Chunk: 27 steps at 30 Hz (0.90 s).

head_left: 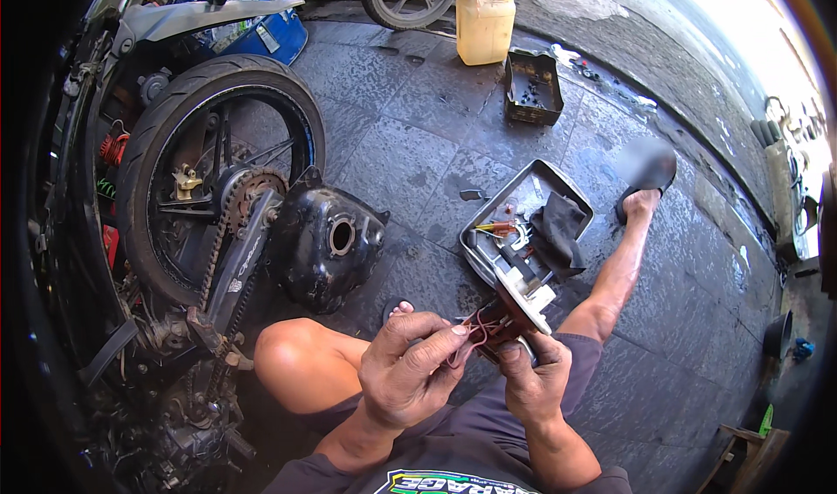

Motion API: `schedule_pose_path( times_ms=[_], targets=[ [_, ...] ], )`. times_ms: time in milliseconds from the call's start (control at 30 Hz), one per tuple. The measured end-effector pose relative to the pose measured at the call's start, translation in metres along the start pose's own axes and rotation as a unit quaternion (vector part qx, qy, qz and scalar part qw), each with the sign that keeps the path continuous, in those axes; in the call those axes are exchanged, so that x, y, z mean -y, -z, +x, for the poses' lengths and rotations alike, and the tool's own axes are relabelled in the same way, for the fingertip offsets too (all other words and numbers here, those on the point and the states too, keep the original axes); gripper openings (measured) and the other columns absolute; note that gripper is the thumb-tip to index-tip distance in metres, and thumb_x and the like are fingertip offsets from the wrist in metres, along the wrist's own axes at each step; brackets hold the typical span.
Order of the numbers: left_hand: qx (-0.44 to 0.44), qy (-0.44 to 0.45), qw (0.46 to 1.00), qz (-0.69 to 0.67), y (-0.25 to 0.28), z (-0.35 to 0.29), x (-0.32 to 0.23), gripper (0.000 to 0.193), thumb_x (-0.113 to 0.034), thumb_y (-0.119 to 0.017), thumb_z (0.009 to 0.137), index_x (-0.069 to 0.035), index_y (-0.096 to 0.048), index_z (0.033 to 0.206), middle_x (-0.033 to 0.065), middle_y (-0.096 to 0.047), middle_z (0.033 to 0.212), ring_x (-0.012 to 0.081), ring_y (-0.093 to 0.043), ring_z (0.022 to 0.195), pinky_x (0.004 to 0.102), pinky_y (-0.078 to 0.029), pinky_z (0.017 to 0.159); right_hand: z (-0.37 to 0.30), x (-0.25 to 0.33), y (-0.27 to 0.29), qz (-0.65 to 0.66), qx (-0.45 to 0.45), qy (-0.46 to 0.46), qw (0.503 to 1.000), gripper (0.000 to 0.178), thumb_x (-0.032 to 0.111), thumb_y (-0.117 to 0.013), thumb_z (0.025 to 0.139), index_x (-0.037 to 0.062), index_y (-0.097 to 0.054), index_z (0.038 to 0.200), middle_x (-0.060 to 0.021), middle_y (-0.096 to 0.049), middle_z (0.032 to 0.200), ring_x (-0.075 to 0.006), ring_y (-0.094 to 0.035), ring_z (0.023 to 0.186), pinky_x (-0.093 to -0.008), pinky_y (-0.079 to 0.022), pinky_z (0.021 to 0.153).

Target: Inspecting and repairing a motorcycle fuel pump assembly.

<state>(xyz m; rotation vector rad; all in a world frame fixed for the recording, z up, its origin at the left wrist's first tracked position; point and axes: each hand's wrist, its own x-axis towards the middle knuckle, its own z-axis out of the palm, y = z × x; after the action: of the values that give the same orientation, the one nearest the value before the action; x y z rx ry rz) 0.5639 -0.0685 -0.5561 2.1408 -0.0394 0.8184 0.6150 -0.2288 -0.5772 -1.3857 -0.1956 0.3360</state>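
In front of my lap, my left hand point(408, 374) is closed, thumb and forefinger pinching thin reddish wires point(479, 330). These wires run to a fuel pump unit point(528, 297) with a pale flange, which my right hand point(536, 382) grips from below. The unit is tilted, and my fingers hide part of its body. Just beyond it lies a grey tray point(582, 190) holding a dark cloth point(560, 229), small colored wires point(497, 228) and other parts. A black fuel tank point(307, 252) with a round opening sits on the floor left of my hands.
A motorcycle's rear wheel point(301, 102) with chain and sprocket stands at the left. Farther off are a yellowish jerry can point(485, 28), an open box point(534, 115) with small pieces and a blue bin point(281, 40). My legs flank the work on the tiled floor.
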Motion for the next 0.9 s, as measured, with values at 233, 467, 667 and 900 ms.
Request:
schedule_pose_path(
  times_ms=[233,467,667,900],
  targets=[
    [-0.013,0.172,0.956,-0.236,-0.002,0.004,-0.006,0.015,-0.004,-0.073,0.09,0.001,-0.066,0.103,0.0088,-0.067,0.093,0.0103,-0.059,0.067,0.0237,-0.05,0.06,-0.001,-0.011,0.001,-0.005,0.007,0.03,1.0,0.028,0.015,-0.075,0.093,-0.0046,-0.071,0.113,-0.0086,-0.076,0.093,-0.0101,-0.068,0.082,-0.0253,-0.054,0.073],
    [-0.121,0.436,0.738,-0.501,-0.013,0.002,-0.008,0.021,-0.002,-0.058,0.095,0.002,-0.057,0.115,0.0136,-0.068,0.101,0.0162,-0.068,0.081,0.0292,-0.059,0.074,-0.001,-0.017,-0.002,-0.014,-0.026,0.033,0.999,0.028,0.012,-0.075,0.092,-0.0055,-0.07,0.114,-0.0089,-0.076,0.094,-0.0101,-0.068,0.083,-0.0254,-0.054,0.074],
    [-0.068,0.436,0.74,-0.508,-0.008,-0.007,-0.01,0.028,0.002,-0.061,0.089,0.005,-0.055,0.116,0.0133,-0.068,0.101,0.0157,-0.07,0.085,0.0296,-0.059,0.077,-0.002,-0.021,0.002,-0.005,-0.042,0.035,0.999,0.028,0.011,-0.075,0.092,-0.0055,-0.07,0.114,-0.0087,-0.076,0.094,-0.0101,-0.068,0.083,-0.0252,-0.054,0.074],
    [0.045,0.4,0.763,-0.506,0.008,0.005,-0.018,0.039,0.001,-0.061,0.09,0.004,-0.052,0.127,0.0076,-0.064,0.105,0.0075,-0.061,0.091,0.0217,-0.049,0.082,-0.009,-0.029,0.009,0.015,0.028,0.033,0.999,0.04,0.023,-0.072,0.095,-0.0075,-0.066,0.12,-0.0125,-0.073,0.106,-0.0147,-0.068,0.09,-0.0285,-0.055,0.079]
  ],
)
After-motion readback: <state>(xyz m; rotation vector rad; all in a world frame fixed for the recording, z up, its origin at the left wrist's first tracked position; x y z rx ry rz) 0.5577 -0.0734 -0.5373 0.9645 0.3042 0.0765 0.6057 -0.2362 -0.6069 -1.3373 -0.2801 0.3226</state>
